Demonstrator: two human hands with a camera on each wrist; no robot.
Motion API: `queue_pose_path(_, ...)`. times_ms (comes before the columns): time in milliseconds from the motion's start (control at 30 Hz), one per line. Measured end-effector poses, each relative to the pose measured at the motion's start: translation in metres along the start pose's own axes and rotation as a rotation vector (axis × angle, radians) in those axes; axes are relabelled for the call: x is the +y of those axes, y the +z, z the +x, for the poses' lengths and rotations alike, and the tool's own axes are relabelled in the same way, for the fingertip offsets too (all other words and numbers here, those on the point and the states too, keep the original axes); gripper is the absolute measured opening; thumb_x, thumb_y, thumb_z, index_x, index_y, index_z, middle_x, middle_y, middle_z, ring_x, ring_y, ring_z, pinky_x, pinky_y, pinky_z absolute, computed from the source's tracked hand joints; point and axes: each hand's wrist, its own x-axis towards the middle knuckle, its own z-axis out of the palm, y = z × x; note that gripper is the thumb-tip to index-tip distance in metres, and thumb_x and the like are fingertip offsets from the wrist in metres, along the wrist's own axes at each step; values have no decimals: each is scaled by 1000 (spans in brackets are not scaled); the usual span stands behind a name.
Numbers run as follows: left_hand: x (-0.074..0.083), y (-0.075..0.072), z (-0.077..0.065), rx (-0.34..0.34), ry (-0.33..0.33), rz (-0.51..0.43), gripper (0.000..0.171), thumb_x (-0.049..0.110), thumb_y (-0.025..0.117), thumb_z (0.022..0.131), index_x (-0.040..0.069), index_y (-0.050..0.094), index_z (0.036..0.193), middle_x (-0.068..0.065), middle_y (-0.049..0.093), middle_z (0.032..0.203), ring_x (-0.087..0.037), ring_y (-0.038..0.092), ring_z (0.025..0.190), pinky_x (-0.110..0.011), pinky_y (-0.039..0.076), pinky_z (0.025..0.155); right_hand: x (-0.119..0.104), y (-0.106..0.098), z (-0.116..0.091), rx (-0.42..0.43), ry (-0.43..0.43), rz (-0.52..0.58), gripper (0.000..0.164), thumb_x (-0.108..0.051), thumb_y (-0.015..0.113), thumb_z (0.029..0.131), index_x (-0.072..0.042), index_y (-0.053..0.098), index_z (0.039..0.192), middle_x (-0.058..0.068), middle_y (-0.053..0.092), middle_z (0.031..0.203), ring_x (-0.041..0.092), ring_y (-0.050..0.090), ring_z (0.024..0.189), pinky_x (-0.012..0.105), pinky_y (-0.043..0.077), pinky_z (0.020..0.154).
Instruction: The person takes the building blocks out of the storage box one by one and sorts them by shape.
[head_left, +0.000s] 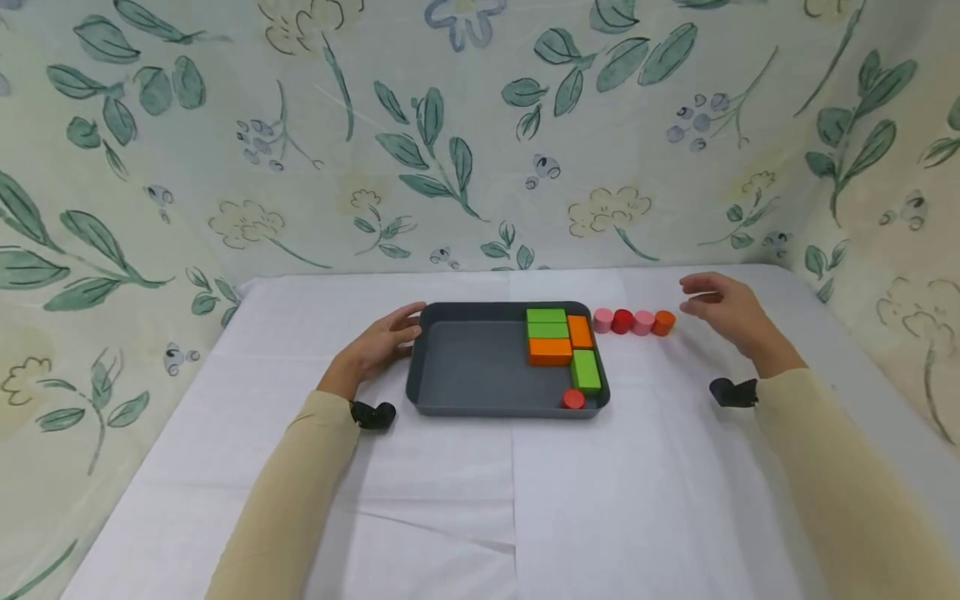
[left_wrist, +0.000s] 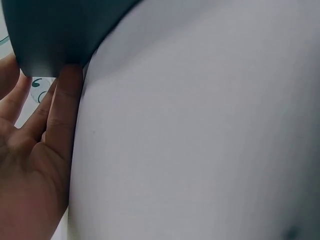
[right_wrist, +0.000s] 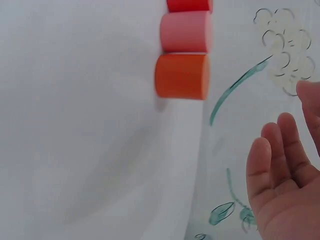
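A dark grey rectangular tray (head_left: 480, 400) lies on the table. My left hand (head_left: 384, 343) touches its left edge with fairly straight fingers, also seen in the left wrist view beside the tray's side (left_wrist: 45, 37). At the tray's right end sit green blocks (head_left: 585, 372), orange blocks (head_left: 550, 352) and a red cylinder (head_left: 573, 399). Outside the right edge stands a row of cylinders: pink (head_left: 603, 320), red (head_left: 622, 322), pink (head_left: 642, 322) and orange (head_left: 663, 322). Just right of the orange one hovers my right hand (head_left: 729, 315), fingers loosely bent and holding nothing.
A white cloth (head_left: 450, 508) covers the table, with creases near the front. Behind it and at the sides hangs a curtain (head_left: 480, 167) printed with leaves and flowers. Dark bands (head_left: 372, 415) sit at both wrists.
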Motion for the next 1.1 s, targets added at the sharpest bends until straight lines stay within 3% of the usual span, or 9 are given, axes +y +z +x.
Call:
queue_pose_path(200, -1, -4, 0, 11, 9, -1, 59, 20, 51, 104, 28, 27, 157, -9, 22, 166, -31, 26, 153, -53, 25, 126, -38, -1, -12, 200, -108, -26, 36, -22, 52, 101, -1, 52, 131, 24, 52, 134, 42, 48, 125, 61, 46, 105)
queue_pose_path(433, -2, -4, -1, 20, 19, -11, 59, 20, 50, 104, 27, 27, 157, -9, 24, 166, -31, 29, 152, -53, 26, 125, -79, 8, -29, 208, -268, -85, 22, -13, 55, 99, -2, 60, 118, 19, 60, 122, 37, 55, 116, 55, 51, 102)
queue_pose_path(600, -1, -2, 0, 28, 7, -7, 58, 20, 51, 104, 29, 29, 157, -8, 25, 166, -30, 29, 152, -52, 27, 125, -98, 17, -44, 97, -387, -165, 17, -6, 58, 96, -3, 66, 111, 17, 67, 114, 31, 60, 105, 36, 54, 88)
queue_pose_path(867, 1, 0, 0, 13, 7, -15, 58, 18, 50, 104, 29, 29, 157, -8, 23, 166, -30, 28, 152, -52, 26, 125, -116, 44, -64, -217, -596, -368, 25, 5, 62, 90, -10, 72, 107, 4, 72, 104, 18, 61, 91, 37, 59, 82)
queue_pose_path(1100, 1, 0, -1, -3, 15, -12, 59, 18, 50, 104, 26, 28, 157, -9, 23, 166, -31, 27, 152, -53, 26, 125, -114, 73, -69, -362, -562, -449, 28, 4, 61, 90, -11, 74, 108, 3, 73, 107, 22, 65, 103, 41, 60, 91)
